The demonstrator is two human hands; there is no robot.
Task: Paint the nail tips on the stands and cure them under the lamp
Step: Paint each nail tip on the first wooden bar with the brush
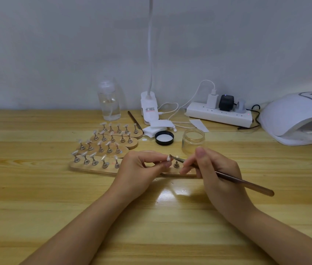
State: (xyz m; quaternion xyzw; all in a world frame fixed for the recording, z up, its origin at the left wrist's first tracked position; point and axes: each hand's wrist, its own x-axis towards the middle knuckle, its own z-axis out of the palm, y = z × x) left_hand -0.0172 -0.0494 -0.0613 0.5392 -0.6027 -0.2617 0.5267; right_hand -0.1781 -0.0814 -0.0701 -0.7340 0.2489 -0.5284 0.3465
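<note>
Painting was underway: the left hand pinched a nail tip above the near wooden stand on the worktop, while the right hand gripped the brush, bristles touching it. Next likely needs reseating it, then curing under the lamp.

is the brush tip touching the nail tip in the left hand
Touching. The head view shows the brush bristles meeting the nail tip pinched by the left hand, no gap visible.
</note>
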